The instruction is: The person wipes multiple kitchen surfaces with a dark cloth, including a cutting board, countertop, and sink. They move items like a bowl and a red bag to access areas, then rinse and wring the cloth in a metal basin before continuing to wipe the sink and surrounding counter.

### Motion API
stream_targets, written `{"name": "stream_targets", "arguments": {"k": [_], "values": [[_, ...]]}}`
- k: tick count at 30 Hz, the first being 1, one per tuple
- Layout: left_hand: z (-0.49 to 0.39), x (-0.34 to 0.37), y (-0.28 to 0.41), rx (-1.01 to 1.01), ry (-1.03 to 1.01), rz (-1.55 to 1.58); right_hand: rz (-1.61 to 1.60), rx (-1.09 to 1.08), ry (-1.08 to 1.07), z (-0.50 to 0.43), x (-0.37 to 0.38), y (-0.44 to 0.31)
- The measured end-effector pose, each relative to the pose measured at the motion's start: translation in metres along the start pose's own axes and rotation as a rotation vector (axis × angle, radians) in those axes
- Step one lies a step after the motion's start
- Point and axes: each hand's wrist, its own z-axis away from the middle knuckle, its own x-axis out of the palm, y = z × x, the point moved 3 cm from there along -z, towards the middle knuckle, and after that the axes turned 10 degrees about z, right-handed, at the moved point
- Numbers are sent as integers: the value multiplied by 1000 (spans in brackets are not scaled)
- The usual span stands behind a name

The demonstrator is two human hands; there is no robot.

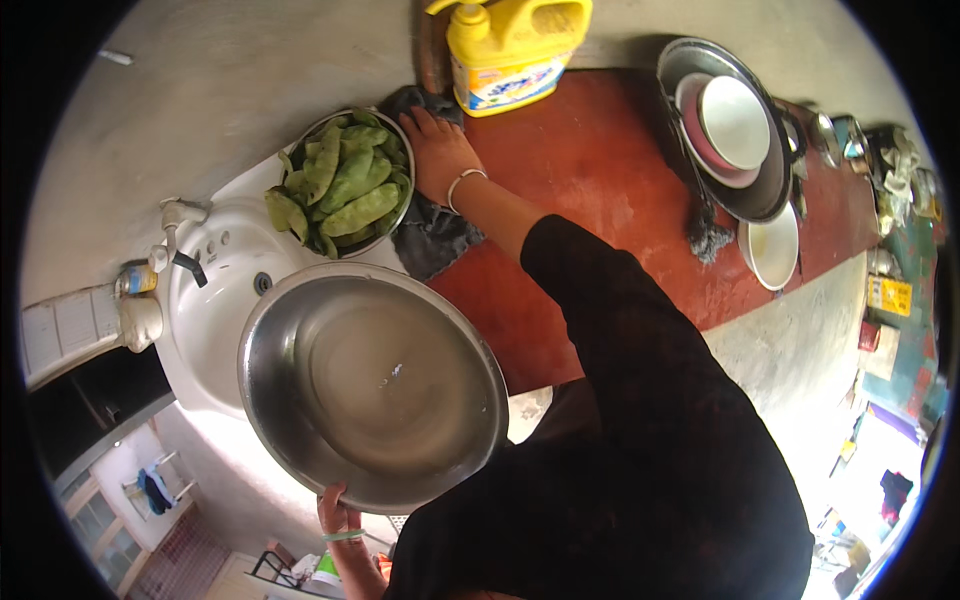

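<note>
My left hand (341,511) grips the near rim of a large stainless steel basin (281,405), fingers on the outside and thumb at the edge. The basin is held over the front of the white washbasin (214,330). Its inside looks brownish with a few bright glints; I cannot tell how much water is in it. Broad green bean pods (349,180) fill a metal-rimmed bowl (409,202) beside the tap. My right hand (446,154) lies with extended fingers against that bowl's right side, over a dark grey cloth (435,240). Its thumb is hidden.
A tap (180,232) rises behind the washbasin. On the red counter (600,172) stand a yellow detergent jug (517,52) and a dark wok (780,180) holding stacked bowls (735,124). A white bowl (772,247) and a scouring pad (709,240) lie near the wok.
</note>
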Motion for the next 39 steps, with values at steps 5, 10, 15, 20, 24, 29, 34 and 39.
{"name": "stream_targets", "arguments": {"k": [5, 10, 15, 20, 24, 29, 34, 39], "values": [[0, 6, 7, 98, -1, -4, 186, -19, -14, 47, -16, -2], [-2, 4, 6, 21, 16, -27, 402, 220, -2, 110, -47, 93], [-11, -7, 13, -34, 1, -24, 369, 482, 157, 245, -78, 174], [-15, -6, 13, -87, -78, 15, 364, 514, -80, 411, -113, 184], [-13, -2, 13, -98, -101, 28, 528, 649, -83, 440, -114, 180], [-11, 4, 14, -89, -143, -5, 319, 376, -213, 384, -45, 61], [-6, 8, 15, -81, -80, -48, 108, -145, -237, 332, -35, -66], [-9, 6, 16, -103, -80, -51, -167, -151, -135, 350, -37, -78]]}}
